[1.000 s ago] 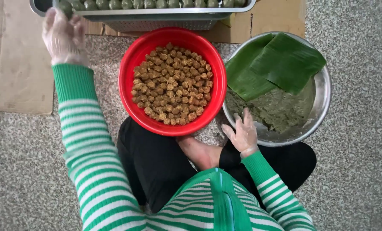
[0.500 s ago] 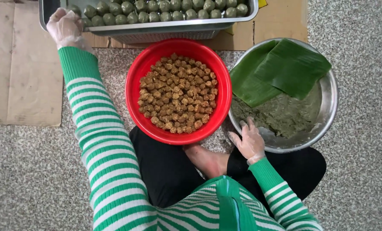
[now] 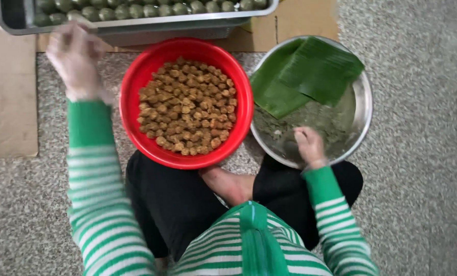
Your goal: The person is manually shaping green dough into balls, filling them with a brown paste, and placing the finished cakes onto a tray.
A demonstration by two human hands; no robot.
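Note:
My left hand (image 3: pixel 75 61) is blurred with motion, just below the near edge of a metal tray (image 3: pixel 136 23) holding rows of green balls (image 3: pixel 136 10); its fingers look loose and I see nothing in it. My right hand (image 3: pixel 309 145) reaches into a steel bowl (image 3: pixel 364 110) and rests on the greenish dough (image 3: pixel 320 125), fingers curled into it. Between my arms sits a red bowl (image 3: pixel 244 102) full of small brown filling balls (image 3: pixel 185 105). A folded banana leaf (image 3: pixel 305 74) covers the far part of the steel bowl.
I sit on a speckled floor (image 3: pixel 417 179) with legs crossed, a bare foot (image 3: pixel 228 184) under the red bowl. Flat cardboard (image 3: pixel 8 92) lies at the left and beneath the tray.
My left hand has drawn back from the tray toward me. My right hand has moved from the steel bowl's rim into the dough. The view has shifted down slightly.

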